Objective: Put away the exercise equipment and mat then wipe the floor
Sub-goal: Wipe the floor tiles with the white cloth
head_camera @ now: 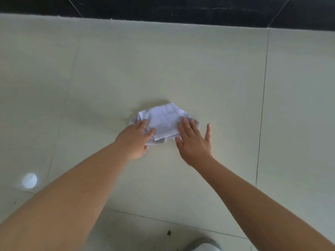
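A crumpled white cloth [164, 119] lies on the pale tiled floor [163, 66] in the middle of the view. My left hand [136, 140] rests on the cloth's left edge, its fingers laid over the fabric and its thumb tucked beneath the near edge. My right hand [194, 142] lies flat with spread, straight fingers, pressing the cloth's right side down onto the floor. Both forearms reach forward from the bottom of the frame. No exercise equipment or mat is in view.
A dark band of black tile [181, 11] runs along the far edge of the floor. A bright spot of reflected light [29, 180] shows at the lower left. Small dark specks of dirt [169, 232] and a grey-white shoe tip [203, 246] are near the bottom.
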{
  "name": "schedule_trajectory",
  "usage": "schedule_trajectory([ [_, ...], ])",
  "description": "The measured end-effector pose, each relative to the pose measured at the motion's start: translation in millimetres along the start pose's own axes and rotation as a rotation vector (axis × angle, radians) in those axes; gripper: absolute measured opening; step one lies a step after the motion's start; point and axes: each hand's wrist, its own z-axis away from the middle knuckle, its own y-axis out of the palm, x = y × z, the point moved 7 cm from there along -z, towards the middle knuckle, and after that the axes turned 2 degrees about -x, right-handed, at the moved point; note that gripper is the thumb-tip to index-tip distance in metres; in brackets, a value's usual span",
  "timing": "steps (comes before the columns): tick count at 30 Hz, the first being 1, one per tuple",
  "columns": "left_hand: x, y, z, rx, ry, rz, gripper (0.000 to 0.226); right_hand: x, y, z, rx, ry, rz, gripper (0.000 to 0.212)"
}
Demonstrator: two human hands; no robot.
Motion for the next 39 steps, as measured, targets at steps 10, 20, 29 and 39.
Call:
schedule_trajectory([
  [10,-163,-65,-57,-0.207,0.271,-0.096,0.052,-158,-17,64,-0.116,0.472,-0.029,0.053],
  [20,-116,-78,-62,-0.269,0.29,-0.189,0.052,-100,-38,10,-0.155,0.298,-0.143,0.049],
  [29,-176,6,21,-0.437,0.802,-0.547,0.047,-94,72,157,0.119,0.478,-0.102,0.055],
  [39,-258,20,28,-0.198,0.888,-0.698,0.031,-116,76,187,0.453,0.444,0.177,0.065],
])
